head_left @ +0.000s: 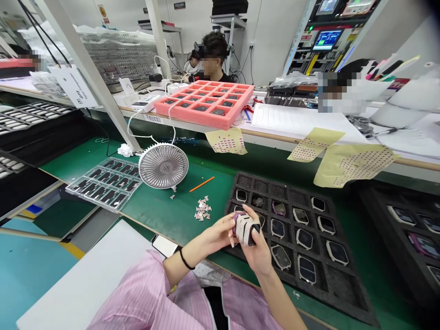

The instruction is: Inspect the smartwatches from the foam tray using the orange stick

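Above the left side of the black foam tray (347, 285), a small stack of watch-like pieces (244, 228), purple at one end, pale between and black at the other, is held up in both hands. The left hand (220, 233) pinches the purple end with its fingertips; the right hand (257, 250) curls around the black end. I'd worry that if either grip slackened, pieces could slide out and strike the watches (304, 239) seated below. A low right forearm (280, 293) might also brush the nearer ones. To the left, the small metal clips (202, 209) lie loose, so a careless swing could scatter them. A pale, phone-like slab (165, 246) seems to sit at the near edge, easily nudged by a sleeve (137, 284). Room to move looks best on the green bench (151, 208) left of the clips; farther off, the fan (164, 166) and shelf (268, 136) limit reach.
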Demonstrator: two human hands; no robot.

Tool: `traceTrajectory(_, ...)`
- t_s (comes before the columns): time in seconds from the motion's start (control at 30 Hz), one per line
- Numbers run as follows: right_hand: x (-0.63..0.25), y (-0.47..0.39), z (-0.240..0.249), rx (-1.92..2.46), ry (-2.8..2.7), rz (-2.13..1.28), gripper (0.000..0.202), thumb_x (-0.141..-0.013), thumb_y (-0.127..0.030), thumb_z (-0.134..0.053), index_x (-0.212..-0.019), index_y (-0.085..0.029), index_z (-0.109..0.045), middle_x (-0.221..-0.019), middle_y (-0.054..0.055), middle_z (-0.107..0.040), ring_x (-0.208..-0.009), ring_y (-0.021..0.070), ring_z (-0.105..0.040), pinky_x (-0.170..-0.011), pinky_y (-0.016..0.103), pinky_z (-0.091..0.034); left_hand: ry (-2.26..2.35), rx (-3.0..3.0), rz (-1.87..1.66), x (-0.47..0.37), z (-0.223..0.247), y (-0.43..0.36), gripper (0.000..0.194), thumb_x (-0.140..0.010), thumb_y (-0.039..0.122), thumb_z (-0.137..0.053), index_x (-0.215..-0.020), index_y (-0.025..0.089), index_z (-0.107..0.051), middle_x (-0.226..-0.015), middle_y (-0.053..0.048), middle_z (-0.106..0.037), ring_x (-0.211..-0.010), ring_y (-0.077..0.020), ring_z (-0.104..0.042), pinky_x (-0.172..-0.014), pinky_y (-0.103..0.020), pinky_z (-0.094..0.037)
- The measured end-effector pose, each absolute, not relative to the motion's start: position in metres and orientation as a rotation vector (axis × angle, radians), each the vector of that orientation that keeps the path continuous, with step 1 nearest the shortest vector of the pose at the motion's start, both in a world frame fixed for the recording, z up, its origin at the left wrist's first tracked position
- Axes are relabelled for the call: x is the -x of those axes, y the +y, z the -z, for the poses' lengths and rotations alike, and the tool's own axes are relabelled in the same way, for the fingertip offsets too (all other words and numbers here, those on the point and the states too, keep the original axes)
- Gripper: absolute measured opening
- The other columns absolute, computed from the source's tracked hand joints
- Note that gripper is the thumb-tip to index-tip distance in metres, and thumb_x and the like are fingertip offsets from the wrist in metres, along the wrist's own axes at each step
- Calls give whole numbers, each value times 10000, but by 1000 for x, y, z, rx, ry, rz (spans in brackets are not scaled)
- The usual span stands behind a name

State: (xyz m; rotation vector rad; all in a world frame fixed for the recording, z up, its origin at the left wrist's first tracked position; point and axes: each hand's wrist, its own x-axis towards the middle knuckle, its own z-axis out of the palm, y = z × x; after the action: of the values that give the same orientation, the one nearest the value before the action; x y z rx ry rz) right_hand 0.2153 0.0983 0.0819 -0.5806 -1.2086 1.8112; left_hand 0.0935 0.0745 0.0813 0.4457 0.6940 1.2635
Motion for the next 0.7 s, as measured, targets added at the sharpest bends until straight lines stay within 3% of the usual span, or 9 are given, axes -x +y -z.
traceTrajectory(0.07,-214,93,-87,552,-1108,-1942,656,-824,-629,-519,-1378,-280,-482,-938,81,-668,-812,258,-629,-729,417,-537,672,-447,-1250,-95,-74,72,570,-481,568,-874,-808,147,-672,-455,57,-428,-439,-82,-456,-422,-197,-404)
traceTrajectory(0.23,-209,87,-91,513,-901,-2081,708,-765,-560,-651,-1391,-282,-472,-836,53,-653,-679,224,-590,-590,365,-501,688,-569,-1218,-87,-71,71,743,-580,555,-837,-1160,145,-618,-465,81,-436,-457,-95,-472,-438,-195,-448)
traceTrajectory(0.33,-207,90,-90,549,-857,-2049,674,-795,-494,-663,-1407,-318,-439,-889,45,-657,-660,199,-578,-545,328,-469,897,-909,-1179,-62,-78,73,601,-740,555,-727,-1176,158,-610,-723,-8,-639,-595,-116,-578,-609,-264,-517)
traceTrajectory(0.43,-209,98,-90,582,-827,-1985,598,-854,-444,-617,-1409,-341,-420,-970,42,-662,-668,184,-581,-558,322,-460,1503,-1501,-1168,-25,-80,74,311,-848,433,-659,-1018,173,-678,-1096,-98,-679,-1010,-215,-606,-844,-336,-477)
traceTrajectory(0.53,-214,106,-88,614,-793,-1962,523,-891,-424,-566,-1391,-333,-442,-997,47,-665,-674,178,-587,-571,321,-452,1988,-2032,-738,5,-71,72,188,-917,319,-580,-1004,197,-693,-1169,-93,-672,-1089,-245,-566,-871,-379,-422)
traceTrajectory(0.6,-216,109,-86,627,-768,-1962,496,-901,-416,-548,-1381,-330,-456,-996,48,-668,-677,176,-589,-575,319,-448,2055,-2269,-486,15,-63,72,171,-922,265,-572,-1021,190,-690,-1149,-89,-683,-1047,-243,-579,-830,-372,-407)
traceTrajectory(0.7,-216,109,-86,618,-737,-1977,484,-902,-412,-542,-1372,-327,-466,-990,49,-670,-683,179,-589,-571,315,-439,2018,-2418,-401,20,-52,75,139,-922,230,-575,-965,181,-698,-1028,-68,-715,-996,-231,-595,-845,-379,-383)
